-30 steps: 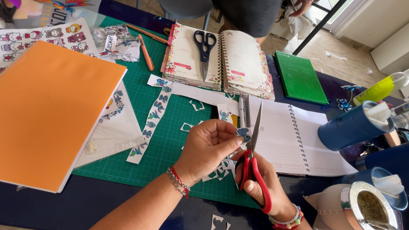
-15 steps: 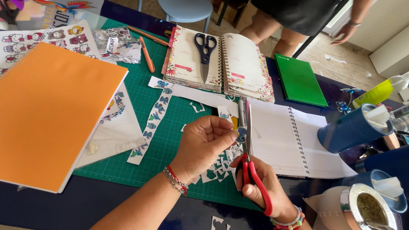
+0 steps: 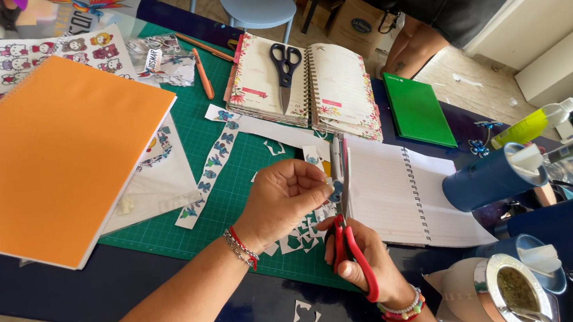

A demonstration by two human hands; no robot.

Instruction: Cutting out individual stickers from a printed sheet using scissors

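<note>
Red-handled scissors (image 3: 343, 204): held in my right hand (image 3: 364, 256), fingers through the loops, blades upright and nearly shut, tips pointing away from me.
Right hand: closed around the scissor handles, bead bracelets at the wrist.
Left hand (image 3: 282, 198): fingers pinched shut on a small sticker piece (image 3: 334, 190), held right against the blades above the green cutting mat (image 3: 234, 185).
Sticker piece: tiny, bluish, mostly hidden behind my fingertips; I cannot tell its outline.
Offcuts (image 3: 301, 230): white scraps lying on the mat just under both hands.
Sticker strip (image 3: 210, 173): long, printed with blue figures, flat on the mat, left of my hands.
Orange notebook (image 3: 57, 150): closed, far left, overlapping the mat edge.
Open planner (image 3: 308, 85): at the far side of the mat, black scissors (image 3: 285, 70) resting on it.
Lined notebook (image 3: 396, 193): open, just to the right of the blades.
Tabletop (image 3: 74, 290): dark blue, crowded at the right with cups and a spray bottle (image 3: 539, 120).
Technique note: my judgement is that short snips near the pivot work best here, with the left hand turning the paper and fingertips kept clear of the blade line.
</note>
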